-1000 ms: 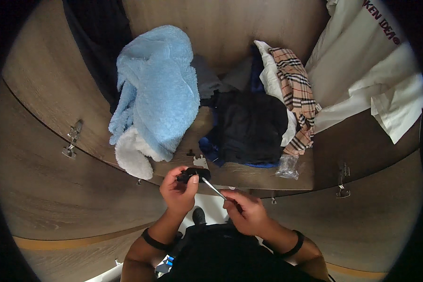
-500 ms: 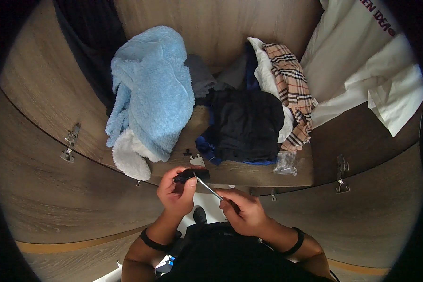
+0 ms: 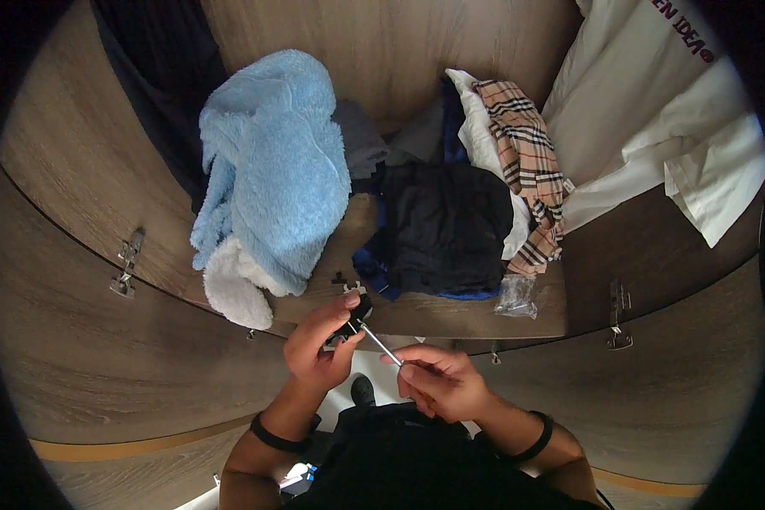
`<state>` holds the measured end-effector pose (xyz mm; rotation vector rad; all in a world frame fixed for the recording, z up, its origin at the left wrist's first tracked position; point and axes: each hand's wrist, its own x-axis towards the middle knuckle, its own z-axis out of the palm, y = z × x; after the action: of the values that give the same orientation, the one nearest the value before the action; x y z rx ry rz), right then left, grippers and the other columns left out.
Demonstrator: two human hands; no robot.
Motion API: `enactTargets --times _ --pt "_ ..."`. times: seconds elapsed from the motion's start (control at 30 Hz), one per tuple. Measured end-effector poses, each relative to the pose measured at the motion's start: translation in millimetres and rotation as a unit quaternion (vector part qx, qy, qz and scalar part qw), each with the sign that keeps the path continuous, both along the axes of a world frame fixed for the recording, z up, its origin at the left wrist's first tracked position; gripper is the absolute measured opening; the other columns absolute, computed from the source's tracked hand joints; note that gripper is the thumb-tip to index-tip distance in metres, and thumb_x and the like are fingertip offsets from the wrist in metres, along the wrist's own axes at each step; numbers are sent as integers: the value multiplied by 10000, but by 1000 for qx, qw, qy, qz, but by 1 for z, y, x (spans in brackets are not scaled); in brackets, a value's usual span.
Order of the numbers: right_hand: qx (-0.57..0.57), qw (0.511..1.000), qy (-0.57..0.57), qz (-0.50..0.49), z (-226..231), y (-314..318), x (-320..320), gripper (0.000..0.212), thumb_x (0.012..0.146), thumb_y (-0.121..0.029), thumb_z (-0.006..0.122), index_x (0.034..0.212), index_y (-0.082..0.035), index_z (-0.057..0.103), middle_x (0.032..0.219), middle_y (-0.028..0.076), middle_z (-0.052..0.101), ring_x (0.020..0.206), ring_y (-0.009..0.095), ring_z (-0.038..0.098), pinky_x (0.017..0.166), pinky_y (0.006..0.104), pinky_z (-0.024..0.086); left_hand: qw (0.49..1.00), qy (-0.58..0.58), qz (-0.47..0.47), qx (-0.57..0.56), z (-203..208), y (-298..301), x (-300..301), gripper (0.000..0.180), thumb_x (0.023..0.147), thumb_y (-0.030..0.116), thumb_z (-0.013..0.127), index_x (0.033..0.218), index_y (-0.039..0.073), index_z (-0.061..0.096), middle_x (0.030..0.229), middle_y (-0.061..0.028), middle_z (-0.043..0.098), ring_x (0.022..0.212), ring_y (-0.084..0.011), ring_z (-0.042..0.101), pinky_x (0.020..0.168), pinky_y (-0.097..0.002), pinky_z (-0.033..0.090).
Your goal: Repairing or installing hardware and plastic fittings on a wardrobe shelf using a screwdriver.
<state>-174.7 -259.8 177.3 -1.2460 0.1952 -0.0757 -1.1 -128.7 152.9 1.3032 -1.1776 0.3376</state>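
In front of the shelf's near edge, my left hand [image 3: 312, 347] grips a small black part [image 3: 361, 309] between thumb and fingers. The part stands tilted, and its exact kind is not clear. My right hand [image 3: 447, 384] is closed around a screwdriver [image 3: 382, 344] with a thin metal shaft; its handle is hidden in my fingers. The shaft's tip meets the near side of the black part. Just beyond my left fingertips, small black and pale pieces [image 3: 338, 278] lie on the wooden shelf [image 3: 446, 319].
A fluffy light-blue garment [image 3: 276, 161] lies left on the shelf. Folded black clothing [image 3: 450, 225] and a plaid shirt [image 3: 527, 153] lie right, with a clear plastic bag [image 3: 516, 296] at the edge. White clothes [image 3: 646, 127] hang right. Open cabinet doors with metal hinges [image 3: 127, 262] flank me.
My left hand has turned the black part from nearly level to a steeper tilt, its fingers reaching farther over it. The screwdriver stays against the part; my right hand has shifted slightly.
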Motion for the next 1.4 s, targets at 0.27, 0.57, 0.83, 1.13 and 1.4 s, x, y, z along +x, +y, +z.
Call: enactTargets --times 0.27,0.57,0.83,1.13,1.4 --pt "357 928 27 103 1 -9 9 98 952 -106 573 994 -23 545 671 101 509 411 116 465 319 267 362 1000 10 -11 2 3 -3 -1 316 776 -70 695 1073 -47 588 1098 -241 657 1025 -343 662 882 -407 544" --pt "162 984 76 1 -3 -5 16 169 900 -115 665 907 -19 526 727 95 620 455 163 572 365 267 405 997 76 -30 5 0 -2 -1 308 783 -62 695 1071 -40 589 1091 -231 658 1022 -316 660 877 -376 532" --pt "155 979 129 -31 -16 1 20 198 896 -160 678 869 -30 531 717 91 611 444 145 530 363 270 372 954 279 -96 56 -26 -5 -14 408 811 -35 694 1158 24 488 1188 -180 581 1092 -258 599 878 -350 538" --pt "135 977 160 -32 -33 14 28 181 921 -166 641 900 -23 532 768 100 616 519 150 568 426 298 440 914 398 -60 -52 -39 -24 -21 296 870 -83 596 1105 27 454 1119 -139 564 1082 -220 591 817 -333 593" --pt "250 960 107 65 -21 11 23 439 943 -153 593 1326 -40 412 1040 148 605 798 207 646 632 338 564 924 374 54 -48 -32 -16 8 150 913 -65 527 1051 -11 552 1058 -141 628 993 -216 632 804 -335 595"
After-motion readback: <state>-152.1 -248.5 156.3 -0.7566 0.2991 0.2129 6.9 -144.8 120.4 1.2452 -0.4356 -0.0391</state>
